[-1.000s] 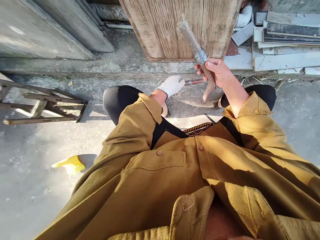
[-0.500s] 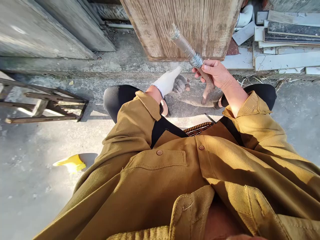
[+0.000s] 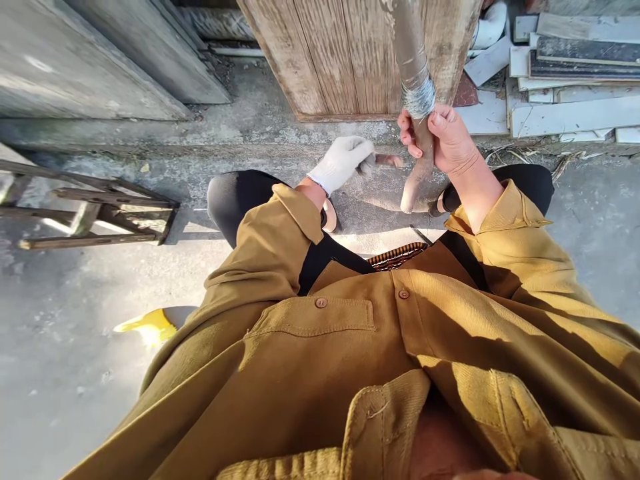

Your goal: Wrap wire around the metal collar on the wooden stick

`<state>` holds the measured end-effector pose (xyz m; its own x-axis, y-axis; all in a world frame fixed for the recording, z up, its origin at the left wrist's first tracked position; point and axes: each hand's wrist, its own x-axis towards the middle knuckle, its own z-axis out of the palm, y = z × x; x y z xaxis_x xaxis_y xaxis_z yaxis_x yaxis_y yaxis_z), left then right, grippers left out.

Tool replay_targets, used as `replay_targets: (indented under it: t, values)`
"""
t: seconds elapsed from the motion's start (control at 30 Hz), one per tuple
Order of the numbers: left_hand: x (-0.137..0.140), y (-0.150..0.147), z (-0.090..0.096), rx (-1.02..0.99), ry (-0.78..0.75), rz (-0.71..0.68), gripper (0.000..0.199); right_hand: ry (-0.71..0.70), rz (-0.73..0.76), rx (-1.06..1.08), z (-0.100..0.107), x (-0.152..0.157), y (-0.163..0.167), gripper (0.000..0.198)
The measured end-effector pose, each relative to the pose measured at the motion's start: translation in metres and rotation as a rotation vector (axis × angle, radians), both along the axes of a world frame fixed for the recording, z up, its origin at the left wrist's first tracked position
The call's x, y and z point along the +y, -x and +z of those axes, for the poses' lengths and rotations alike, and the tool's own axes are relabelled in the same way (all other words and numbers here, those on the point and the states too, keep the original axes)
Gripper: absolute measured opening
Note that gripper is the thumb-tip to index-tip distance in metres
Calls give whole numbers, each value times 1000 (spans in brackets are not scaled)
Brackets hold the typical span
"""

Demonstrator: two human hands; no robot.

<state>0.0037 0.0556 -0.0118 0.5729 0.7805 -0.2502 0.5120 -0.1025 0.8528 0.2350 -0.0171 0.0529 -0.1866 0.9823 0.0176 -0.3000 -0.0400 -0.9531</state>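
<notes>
My right hand point(image 3: 453, 143), bare, is wrapped round the brown, crooked lower part of a wire-wound stick point(image 3: 424, 137). Just above my fingers, several turns of silvery wire point(image 3: 419, 98) circle the stick. Its thicker grey-brown upper end rises past the top edge of the view, and its bent lower end points down toward the ground. In a white glove, my left hand point(image 3: 345, 163) is closed a little to the left of the stick, apart from it. A short, blurred brownish piece sticks out from its curled fingers; whether it is an object or a bare finger is unclear.
A weathered wooden panel point(image 3: 345, 60) stands ahead. White and dark boards point(image 3: 580, 80) are stacked at the right. On the left lies a wooden frame point(image 3: 105, 213), with grey slabs point(image 3: 90, 60) behind it. Something yellow point(image 3: 150, 327) is on the concrete ground.
The stick has swung from leaning left to nearly upright, its upper end now closer to the camera. My left hand has turned and its fingers have curled in, with the thumb lowered.
</notes>
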Motion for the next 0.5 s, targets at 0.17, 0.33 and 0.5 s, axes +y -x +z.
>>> replay_targets:
  t: [0.17,0.33,0.5]
  values:
    - [-3,0,15,44,-2,-6,82,50,-15,-25,1,5,-7,53]
    - [-8,-2,24,-2,-69,-5,92,175,-70,-53,-16,12,-1,51]
    - [-10,-1,24,-21,45,-113,97,302,-79,-174,-38,11,12,42]
